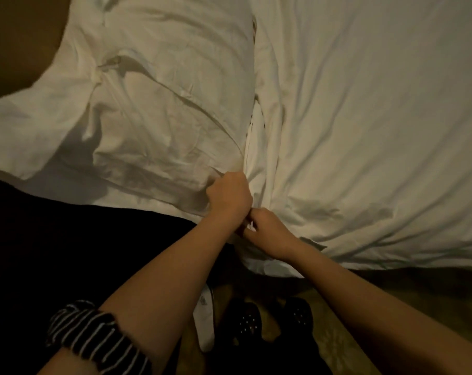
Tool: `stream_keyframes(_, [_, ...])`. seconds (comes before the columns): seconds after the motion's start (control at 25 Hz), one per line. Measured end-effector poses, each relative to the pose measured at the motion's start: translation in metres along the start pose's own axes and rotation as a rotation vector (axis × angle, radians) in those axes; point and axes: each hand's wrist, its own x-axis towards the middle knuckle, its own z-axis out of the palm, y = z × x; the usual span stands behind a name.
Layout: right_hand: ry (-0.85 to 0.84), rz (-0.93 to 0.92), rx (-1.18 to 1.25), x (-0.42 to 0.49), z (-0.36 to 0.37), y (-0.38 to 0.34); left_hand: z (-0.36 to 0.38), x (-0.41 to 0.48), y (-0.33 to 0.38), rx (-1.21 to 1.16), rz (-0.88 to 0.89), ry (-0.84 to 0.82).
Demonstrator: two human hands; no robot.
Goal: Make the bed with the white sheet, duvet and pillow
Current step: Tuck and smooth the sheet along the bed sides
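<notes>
2 hands clutch white bedding at the bed's near edge
left hand (pixel 229 196) is fisted in the wrinkled white sheet (pixel 153 104) spreading up and left of it; right hand (pixel 268 232), touching it just below, pinches the smoother duvet (pixel 378 117) stretching right.

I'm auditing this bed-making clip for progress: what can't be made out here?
Head view, fingertips: left hand and right hand curl into folds where the crumpled white sheet meets the smoother white duvet, hiding them.
Head view, bedding extent: cut off by the frame edges.
Pillow: none in frame.
</notes>
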Motion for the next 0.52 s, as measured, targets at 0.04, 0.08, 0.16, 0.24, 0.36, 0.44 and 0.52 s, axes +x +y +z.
stream_keyframes(0.04, [-0.047, 0.032, 0.054, -0.001, -0.010, -0.003, -0.004, -0.002, -0.003, 0.006, 0.000, 0.010])
stream_keyframes(0.08, [-0.099, 0.087, 0.141, -0.002, -0.023, -0.006, -0.009, -0.005, -0.008, 0.021, 0.004, 0.021])
stream_keyframes(0.16, [-0.108, 0.238, 0.339, 0.005, -0.052, -0.013, -0.017, -0.009, -0.016, 0.069, 0.028, 0.040])
stream_keyframes(0.24, [0.077, 0.368, 0.365, 0.026, -0.074, -0.016, -0.026, -0.004, -0.018, 0.068, 0.051, 0.043])
stream_keyframes(0.36, [0.322, 0.405, 0.237, 0.068, -0.093, -0.027, -0.031, 0.021, -0.005, 0.009, 0.045, 0.047])
stream_keyframes(0.44, [0.332, 0.385, 0.160, 0.098, -0.096, -0.026, -0.031, 0.045, 0.008, -0.003, 0.035, 0.068])
stream_keyframes(0.52, [0.306, 0.416, 0.098, 0.126, -0.095, -0.015, -0.023, 0.066, 0.018, -0.025, 0.030, 0.052])
